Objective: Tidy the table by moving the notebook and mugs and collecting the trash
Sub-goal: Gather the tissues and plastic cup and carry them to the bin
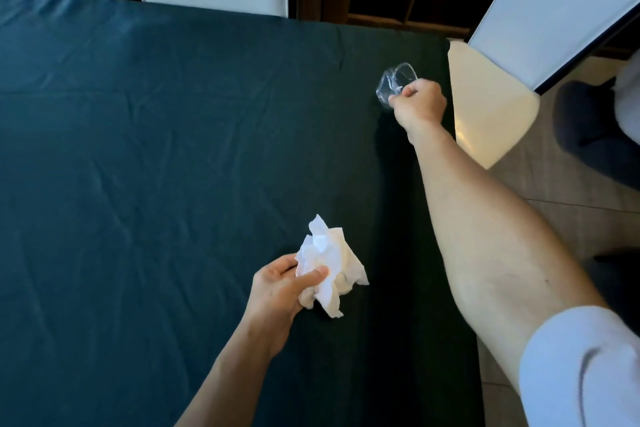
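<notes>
Right, trash phase — left hand [277, 291] sits near the counter's [138, 149] front, fingers [311, 277] clenched on a crumpled tissue [329, 263]. Right hand [420, 102] is stretched to the far right edge, fist closed around a crushed clear cup [394, 81] that sticks out up-left from the knuckles. Both pieces look lifted off the cloth, though contact is hard to judge. No notebook, mugs or bin in view — likely next: carry both off, cup hand nearer the chair [485, 97] side.
</notes>
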A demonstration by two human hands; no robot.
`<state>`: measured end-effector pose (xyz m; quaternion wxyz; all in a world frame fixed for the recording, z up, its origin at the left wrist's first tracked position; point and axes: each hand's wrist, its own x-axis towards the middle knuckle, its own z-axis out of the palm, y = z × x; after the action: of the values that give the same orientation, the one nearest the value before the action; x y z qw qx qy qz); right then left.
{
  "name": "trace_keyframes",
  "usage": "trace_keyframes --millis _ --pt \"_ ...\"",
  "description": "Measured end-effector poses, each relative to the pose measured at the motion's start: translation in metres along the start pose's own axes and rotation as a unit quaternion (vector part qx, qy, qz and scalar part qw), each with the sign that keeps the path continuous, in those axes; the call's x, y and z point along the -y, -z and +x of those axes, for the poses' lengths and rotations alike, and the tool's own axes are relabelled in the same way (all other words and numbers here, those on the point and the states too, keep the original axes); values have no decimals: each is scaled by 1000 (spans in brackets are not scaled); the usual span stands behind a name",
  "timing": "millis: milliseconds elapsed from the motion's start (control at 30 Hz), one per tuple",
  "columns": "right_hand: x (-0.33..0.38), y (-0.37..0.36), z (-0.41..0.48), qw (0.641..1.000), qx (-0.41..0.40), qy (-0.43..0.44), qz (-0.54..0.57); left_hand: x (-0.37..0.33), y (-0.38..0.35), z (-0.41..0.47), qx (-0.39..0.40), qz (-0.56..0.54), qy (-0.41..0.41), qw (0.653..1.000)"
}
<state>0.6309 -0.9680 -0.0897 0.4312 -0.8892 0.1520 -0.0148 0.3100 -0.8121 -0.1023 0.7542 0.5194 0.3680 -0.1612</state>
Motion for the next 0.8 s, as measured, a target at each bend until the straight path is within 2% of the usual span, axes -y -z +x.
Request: trace_keyframes --millis 100,267,400,500,633,800 --pt "0 9 -21 998 22 -13 60 -2 0 -2 5 17 -1 1000" --pt "-16 37 -107 985 116 -31 127 0 5 -12 -7 -8 0 1000" --pt "-27 68 -212 926 310 -89 198 7 10 -36 -42 -63 20 997" --pt "-26 82 -278 901 402 -37 157 1 18 -70 -15 -56 18 998" --pt "3 93 -326 907 401 32 125 -19 45 -125 22 -54 -4 998" --pt "70 99 -395 879 444 126 119 -48 101 -216 29 -80 -68 994"
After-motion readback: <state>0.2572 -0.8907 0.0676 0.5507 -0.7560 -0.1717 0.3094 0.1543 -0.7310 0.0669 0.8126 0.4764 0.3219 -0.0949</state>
